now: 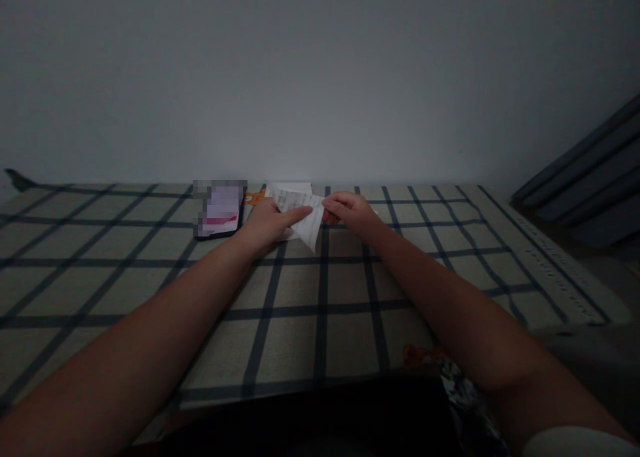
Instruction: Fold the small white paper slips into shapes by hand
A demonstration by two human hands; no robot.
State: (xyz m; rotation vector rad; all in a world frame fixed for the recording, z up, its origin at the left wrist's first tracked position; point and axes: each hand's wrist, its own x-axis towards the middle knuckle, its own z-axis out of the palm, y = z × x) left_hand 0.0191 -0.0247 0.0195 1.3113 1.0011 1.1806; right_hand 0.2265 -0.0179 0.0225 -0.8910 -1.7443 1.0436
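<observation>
A white packet (pixel 303 229) with faint dark print is held above the tablecloth, one corner pointing down towards me. My left hand (pixel 271 220) grips its left part, thumb laid across the printed face. At the packet's right edge, my right hand (pixel 349 212) pinches with curled fingers. Whether the packet is paper or thin plastic, and what is inside, I cannot make out. Behind it lies a flat white sheet or card (pixel 301 186), partly covered by the packet and my left hand.
A dark-edged phone or tablet (pixel 220 210) with a lit, blurred screen lies left of my hands. The checked tablecloth (pixel 300 337) covers the table, which meets a plain wall (pixel 320 77). Orange printed figures show beside the device and at the near edge. Dark folded fabric (pixel 590 170) hangs at right.
</observation>
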